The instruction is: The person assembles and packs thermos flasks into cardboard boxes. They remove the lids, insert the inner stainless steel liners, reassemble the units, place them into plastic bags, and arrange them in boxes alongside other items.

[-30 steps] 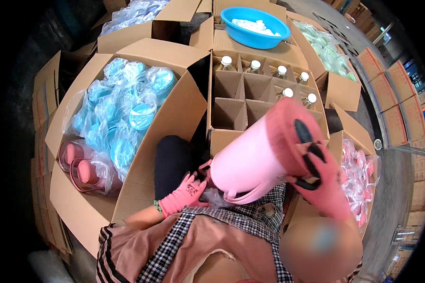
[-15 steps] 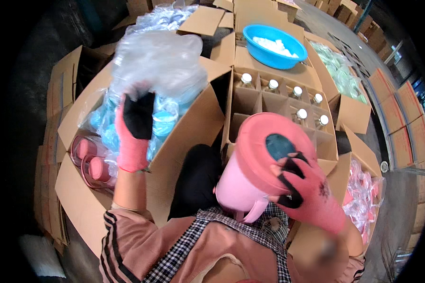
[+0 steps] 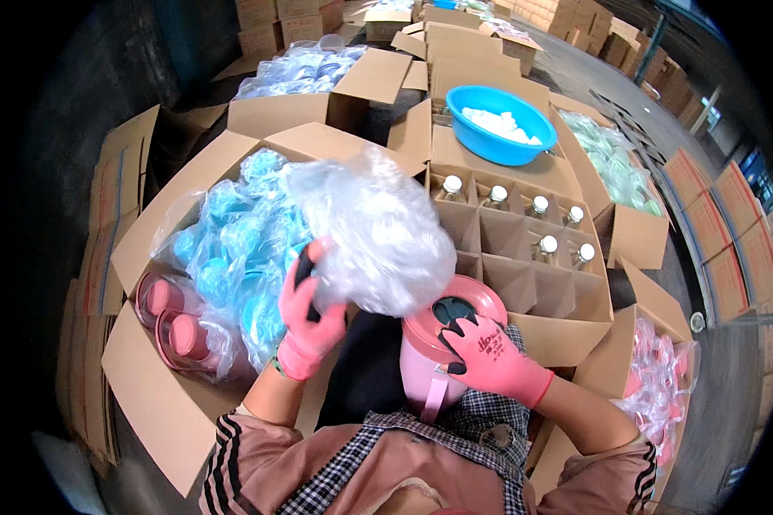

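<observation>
A crumpled clear bag is held aloft at its lower left edge by the left hand, whose grip is narrow, the fingers curled; the exact pinch is blurred. By the right hand, a pink jug is held from above, the grip bent over its darker pink lid with fingertips upon a dark disc. Both hands are covered by pink gloves with black on the finger parts. The jug is placed close in front of the body, its handle turned toward a checked apron; part of the lid is hidden by the bag. At the left, an open carton is filled with blue items wrapped in clear plastic, and two pink-topped pieces are tucked into its near left corner. Beyond the jug, slightly right, a divided box is seen, with six white-capped bottles set in its cells: four along the far row, two nearer at the right. Just behind it, a blue basin is partly filled with small white pieces. Along the right side, wrapped pink items are packed in a near carton and wrapped green items in a farther one. Wrapped lilac items are heaped in another at the upper left. At the far right, closed cartons are stacked.
</observation>
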Action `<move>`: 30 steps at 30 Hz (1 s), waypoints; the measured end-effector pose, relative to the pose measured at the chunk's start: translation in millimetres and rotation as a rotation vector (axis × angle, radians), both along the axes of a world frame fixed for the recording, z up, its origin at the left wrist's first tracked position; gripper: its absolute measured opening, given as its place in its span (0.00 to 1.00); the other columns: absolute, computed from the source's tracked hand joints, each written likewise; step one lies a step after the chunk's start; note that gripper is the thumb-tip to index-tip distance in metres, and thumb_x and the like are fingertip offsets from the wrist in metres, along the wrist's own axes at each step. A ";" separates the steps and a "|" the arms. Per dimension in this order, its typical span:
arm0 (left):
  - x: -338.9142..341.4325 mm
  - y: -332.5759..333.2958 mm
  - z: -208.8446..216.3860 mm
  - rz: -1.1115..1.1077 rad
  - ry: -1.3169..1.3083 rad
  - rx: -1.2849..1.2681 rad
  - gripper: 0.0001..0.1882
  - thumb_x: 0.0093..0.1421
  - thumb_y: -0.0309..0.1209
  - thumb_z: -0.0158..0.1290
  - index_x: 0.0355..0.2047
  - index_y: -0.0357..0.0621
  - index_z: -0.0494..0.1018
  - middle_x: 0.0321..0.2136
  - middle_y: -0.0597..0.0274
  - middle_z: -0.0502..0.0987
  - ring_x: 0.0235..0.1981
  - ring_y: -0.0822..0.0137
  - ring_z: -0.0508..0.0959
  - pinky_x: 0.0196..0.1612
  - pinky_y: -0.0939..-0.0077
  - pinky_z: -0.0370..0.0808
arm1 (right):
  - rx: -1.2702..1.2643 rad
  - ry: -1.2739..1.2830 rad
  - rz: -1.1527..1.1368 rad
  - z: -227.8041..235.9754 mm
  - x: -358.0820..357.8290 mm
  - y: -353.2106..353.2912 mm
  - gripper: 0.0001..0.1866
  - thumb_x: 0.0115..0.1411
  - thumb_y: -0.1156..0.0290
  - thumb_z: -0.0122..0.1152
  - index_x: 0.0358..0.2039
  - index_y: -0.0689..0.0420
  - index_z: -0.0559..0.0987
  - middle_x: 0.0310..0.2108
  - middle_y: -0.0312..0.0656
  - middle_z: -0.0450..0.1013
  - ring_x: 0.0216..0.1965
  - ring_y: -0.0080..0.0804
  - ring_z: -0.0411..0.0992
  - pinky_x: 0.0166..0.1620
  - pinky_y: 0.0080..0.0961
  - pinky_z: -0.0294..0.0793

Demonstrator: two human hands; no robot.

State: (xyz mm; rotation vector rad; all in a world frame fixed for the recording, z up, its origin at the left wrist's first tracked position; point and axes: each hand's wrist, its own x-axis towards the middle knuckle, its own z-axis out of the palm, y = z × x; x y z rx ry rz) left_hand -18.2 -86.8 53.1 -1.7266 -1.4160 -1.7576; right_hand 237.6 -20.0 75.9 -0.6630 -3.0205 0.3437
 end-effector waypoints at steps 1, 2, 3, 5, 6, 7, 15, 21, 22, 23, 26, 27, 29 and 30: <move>-2.5 0.4 -2.6 -0.108 0.172 0.082 0.27 0.39 0.21 0.51 0.44 0.39 0.62 0.45 0.39 0.67 0.46 0.41 0.68 0.51 0.52 0.61 | -0.047 0.020 -0.005 1.3 2.2 1.0 0.25 0.43 0.58 0.62 0.39 0.58 0.68 0.35 0.49 0.65 0.36 0.46 0.65 0.41 0.37 0.63; -4.3 -5.9 -2.9 -0.134 0.235 -0.052 0.31 0.41 0.23 0.54 0.48 0.45 0.59 0.45 0.39 0.66 0.46 0.40 0.67 0.51 0.45 0.59 | -0.094 0.040 -0.010 5.3 5.0 4.6 0.26 0.43 0.58 0.62 0.40 0.58 0.68 0.36 0.49 0.65 0.37 0.47 0.65 0.42 0.37 0.63; -3.6 -8.6 -4.2 -0.181 0.217 -0.011 0.31 0.41 0.23 0.54 0.48 0.46 0.59 0.45 0.39 0.66 0.46 0.39 0.67 0.51 0.44 0.59 | -0.141 0.061 -0.016 10.6 8.5 8.8 0.26 0.43 0.58 0.62 0.41 0.59 0.68 0.36 0.50 0.65 0.38 0.47 0.65 0.43 0.37 0.63; 0.2 -15.4 -2.3 -0.269 0.181 0.064 0.31 0.42 0.24 0.55 0.49 0.49 0.58 0.46 0.39 0.65 0.45 0.38 0.67 0.51 0.42 0.58 | -0.592 0.583 -0.196 18.5 16.7 15.6 0.30 0.49 0.54 0.58 0.45 0.62 0.66 0.40 0.45 0.66 0.43 0.35 0.66 0.45 0.28 0.67; 4.1 -24.2 2.0 -0.238 0.200 -0.019 0.29 0.45 0.28 0.53 0.49 0.50 0.59 0.47 0.42 0.65 0.46 0.40 0.66 0.51 0.42 0.57 | -1.097 0.720 -0.340 20.4 16.7 22.4 0.28 0.51 0.53 0.56 0.45 0.62 0.66 0.40 0.43 0.67 0.42 0.31 0.67 0.44 0.25 0.67; 10.0 -30.1 8.0 -0.217 0.215 -0.097 0.26 0.48 0.32 0.52 0.49 0.52 0.60 0.47 0.45 0.65 0.47 0.41 0.65 0.52 0.42 0.56 | -1.598 0.847 -0.497 23.7 19.1 28.5 0.27 0.53 0.53 0.54 0.44 0.62 0.67 0.39 0.40 0.67 0.41 0.26 0.67 0.43 0.22 0.67; 14.2 -8.7 -0.9 -0.177 0.802 -0.539 0.12 0.41 0.34 0.55 0.28 0.49 0.71 0.38 0.57 0.69 0.39 0.60 0.69 0.45 0.63 0.65 | -1.150 1.172 -0.632 71.2 11.3 37.2 0.24 0.48 0.68 0.63 0.44 0.64 0.68 0.38 0.40 0.69 0.37 0.23 0.68 0.38 0.19 0.69; -69.5 74.3 -34.2 -1.002 -1.362 -0.399 0.28 0.58 0.52 0.41 0.52 0.48 0.60 0.46 0.57 0.67 0.49 0.58 0.66 0.50 0.62 0.63 | -1.445 1.202 -0.300 63.7 88.7 51.4 0.33 0.41 0.73 0.55 0.51 0.68 0.62 0.46 0.47 0.66 0.46 0.36 0.67 0.50 0.28 0.65; -74.0 104.6 -39.3 -1.181 -1.369 -0.466 0.27 0.58 0.52 0.39 0.52 0.49 0.60 0.47 0.57 0.67 0.49 0.58 0.66 0.49 0.62 0.64 | -1.468 1.217 -0.263 66.3 87.5 52.3 0.36 0.37 0.72 0.52 0.51 0.70 0.61 0.48 0.50 0.65 0.47 0.40 0.67 0.51 0.32 0.65; -72.8 125.3 -41.7 -1.352 -1.364 -0.528 0.27 0.59 0.52 0.38 0.52 0.49 0.60 0.48 0.57 0.66 0.49 0.58 0.66 0.49 0.62 0.65 | -1.622 1.257 -0.077 68.5 82.6 53.1 0.32 0.42 0.72 0.53 0.50 0.71 0.62 0.47 0.49 0.66 0.46 0.39 0.68 0.49 0.32 0.67; 1.5 155.4 -21.7 -1.347 -1.308 -0.769 0.32 0.52 0.53 0.50 0.53 0.53 0.58 0.43 0.59 0.68 0.43 0.65 0.68 0.45 0.68 0.66 | -1.641 1.252 -0.016 74.3 79.6 56.2 0.29 0.44 0.71 0.53 0.49 0.70 0.63 0.45 0.48 0.67 0.44 0.37 0.68 0.48 0.30 0.68; 21.6 160.6 -18.0 -1.405 -1.274 -0.832 0.36 0.50 0.53 0.51 0.55 0.52 0.55 0.45 0.58 0.66 0.43 0.65 0.68 0.46 0.68 0.66 | -1.614 1.256 -0.042 73.7 79.3 59.0 0.28 0.45 0.71 0.53 0.48 0.69 0.64 0.45 0.48 0.67 0.43 0.36 0.69 0.47 0.30 0.68; 58.2 173.9 -13.9 -1.604 -1.052 -0.756 0.41 0.49 0.53 0.52 0.59 0.52 0.49 0.49 0.58 0.63 0.45 0.66 0.66 0.49 0.68 0.64 | -1.553 1.269 -0.102 73.2 84.1 63.4 0.27 0.47 0.70 0.53 0.47 0.69 0.65 0.43 0.47 0.68 0.42 0.35 0.69 0.46 0.29 0.69; 70.9 185.5 -11.4 -1.681 -0.997 -0.724 0.43 0.50 0.51 0.53 0.59 0.49 0.46 0.51 0.59 0.60 0.46 0.66 0.65 0.49 0.69 0.63 | -1.526 1.269 -0.125 72.6 86.5 64.8 0.26 0.47 0.70 0.53 0.47 0.68 0.66 0.43 0.46 0.68 0.41 0.35 0.69 0.45 0.29 0.69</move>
